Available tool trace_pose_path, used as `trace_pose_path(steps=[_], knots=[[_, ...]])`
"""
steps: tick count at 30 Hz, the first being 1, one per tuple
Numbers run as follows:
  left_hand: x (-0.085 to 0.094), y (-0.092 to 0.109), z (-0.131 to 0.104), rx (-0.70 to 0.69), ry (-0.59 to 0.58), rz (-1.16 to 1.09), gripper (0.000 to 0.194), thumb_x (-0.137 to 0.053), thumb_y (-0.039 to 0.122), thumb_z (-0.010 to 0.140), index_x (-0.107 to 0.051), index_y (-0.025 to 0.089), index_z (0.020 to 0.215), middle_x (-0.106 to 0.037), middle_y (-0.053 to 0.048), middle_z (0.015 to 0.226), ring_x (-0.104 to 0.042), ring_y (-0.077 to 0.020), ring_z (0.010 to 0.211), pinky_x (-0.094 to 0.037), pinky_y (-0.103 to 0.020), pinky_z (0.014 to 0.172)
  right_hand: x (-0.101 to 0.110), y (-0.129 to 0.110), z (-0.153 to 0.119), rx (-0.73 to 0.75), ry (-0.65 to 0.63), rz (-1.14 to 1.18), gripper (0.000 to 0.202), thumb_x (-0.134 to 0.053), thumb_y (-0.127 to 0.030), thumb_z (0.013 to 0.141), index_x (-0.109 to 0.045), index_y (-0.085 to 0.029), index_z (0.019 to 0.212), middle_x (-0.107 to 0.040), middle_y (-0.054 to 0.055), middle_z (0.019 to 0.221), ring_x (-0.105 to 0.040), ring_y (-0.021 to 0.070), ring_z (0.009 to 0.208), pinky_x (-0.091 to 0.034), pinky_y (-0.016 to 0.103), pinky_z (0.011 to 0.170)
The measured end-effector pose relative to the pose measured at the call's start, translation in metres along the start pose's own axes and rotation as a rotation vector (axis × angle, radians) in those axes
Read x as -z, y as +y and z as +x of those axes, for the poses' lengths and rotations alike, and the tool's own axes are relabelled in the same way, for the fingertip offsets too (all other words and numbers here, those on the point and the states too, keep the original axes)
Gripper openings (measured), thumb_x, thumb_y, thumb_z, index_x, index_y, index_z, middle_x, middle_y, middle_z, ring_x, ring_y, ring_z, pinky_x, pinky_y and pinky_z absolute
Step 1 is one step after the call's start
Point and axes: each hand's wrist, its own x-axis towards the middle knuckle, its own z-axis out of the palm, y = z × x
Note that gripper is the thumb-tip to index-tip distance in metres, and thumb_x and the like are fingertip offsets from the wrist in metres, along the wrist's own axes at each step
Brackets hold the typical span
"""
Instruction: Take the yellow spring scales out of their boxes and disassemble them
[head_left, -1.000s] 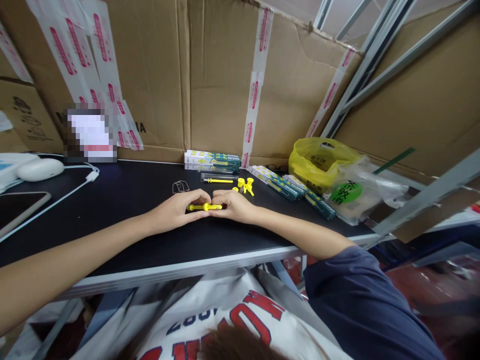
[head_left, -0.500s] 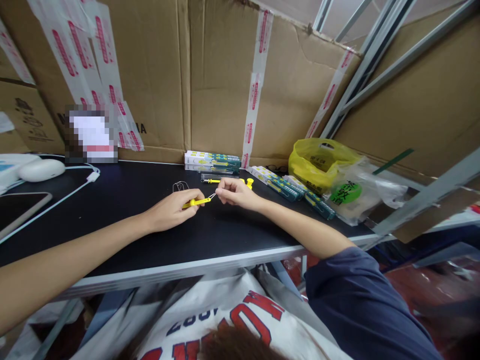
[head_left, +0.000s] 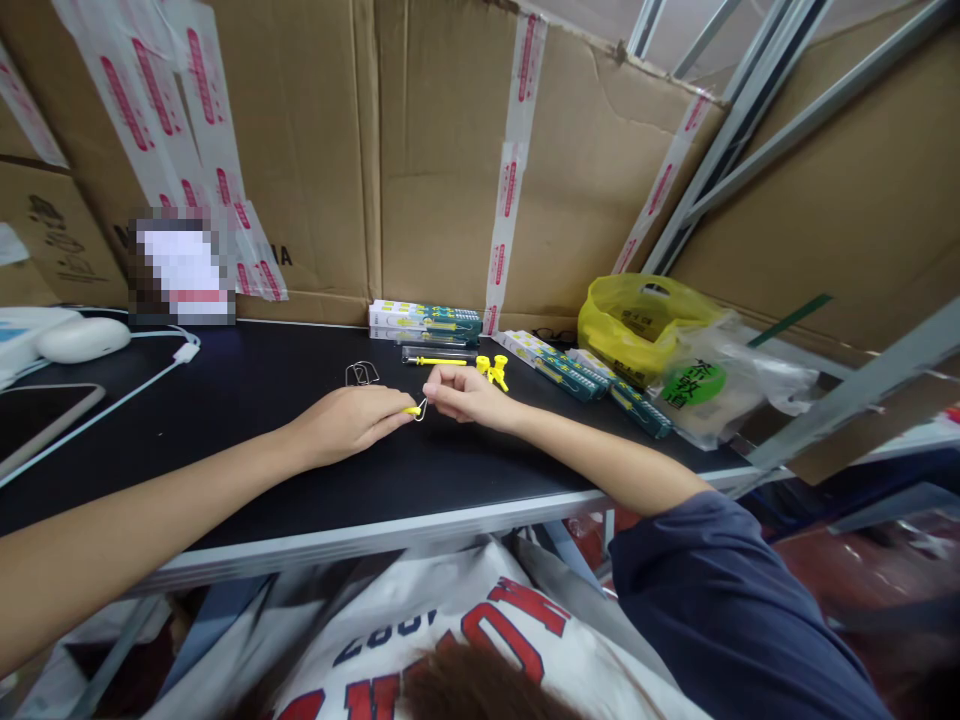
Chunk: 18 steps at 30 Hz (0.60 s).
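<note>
Hands [head_left: 352, 415] [head_left: 472, 397] pinching: left, yellow piece [head_left: 412, 411]; right, metal loop [head_left: 423, 408] | green label [head_left: 705, 385]: "茶…道" | cardboard [head_left: 315, 190]: "…IA"

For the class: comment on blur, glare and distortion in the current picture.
Head view, left: pixelation masks a bright panel; head view, lower right: the background looks soft; head view, middle: black tabletop below the right hand shows little glare; head view, right: shelf frame slants, perhaps wide-angle distortion.

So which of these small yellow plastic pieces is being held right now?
The yellow plastic piece poking from the left hand, beside the bent silver wire pinched in the right hand; the other yellow pieces sit beyond the right hand, ungripped.
</note>
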Motion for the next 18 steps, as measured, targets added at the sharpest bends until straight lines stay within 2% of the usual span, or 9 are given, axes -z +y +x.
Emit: trace_pose_path(steps=[6,10,14,18], knots=[[0.000,0.003,0.000,0.018,-0.065,-0.001,0.040,-0.025,0.040,0.098,-0.058,0.020,0.087,-0.067,-0.005,0.085,-0.062,-0.0196,0.078,-0.043,-0.029,0.071,-0.008,-0.001,-0.004,-0.003,-0.059,-0.006,0.035,-0.062,-0.048,0.083,-0.045,-0.018,0.081,-0.051,-0.009,0.052,-0.037,0.0028,0.036,-0.027,0.013,0.032],[-0.001,0.004,0.000,0.072,-0.106,-0.012,0.036,-0.024,0.041,0.098,-0.054,0.020,0.093,-0.067,-0.004,0.084,-0.064,-0.0206,0.077,-0.044,-0.029,0.068,-0.011,0.003,-0.004,-0.077,-0.105,0.183,0.030,-0.064,-0.041,0.082,-0.045,-0.019,0.086,-0.059,-0.006,0.061,-0.049,0.0053,0.042,-0.036,0.014,0.035],[0.000,0.006,0.000,0.164,-0.070,-0.087,0.030,-0.026,0.042,0.097,-0.045,0.020,0.106,-0.067,-0.003,0.085,-0.065,-0.0210,0.074,-0.044,-0.028,0.065,-0.010,0.006,-0.003,-0.160,-0.161,0.356,0.030,-0.068,-0.035,0.078,-0.045,-0.019,0.086,-0.064,-0.003,0.070,-0.059,0.0090,0.052,-0.044,0.016,0.038],[0.001,0.003,0.000,0.212,-0.006,-0.132,0.028,-0.027,0.041,0.096,-0.042,0.020,0.109,-0.065,-0.003,0.084,-0.065,-0.0204,0.070,-0.043,-0.028,0.063,-0.015,0.001,-0.005,-0.171,-0.255,0.293,0.032,-0.069,-0.042,0.079,-0.050,-0.016,0.085,-0.065,0.000,0.075,-0.060,0.0086,0.054,-0.045,0.016,0.037]])
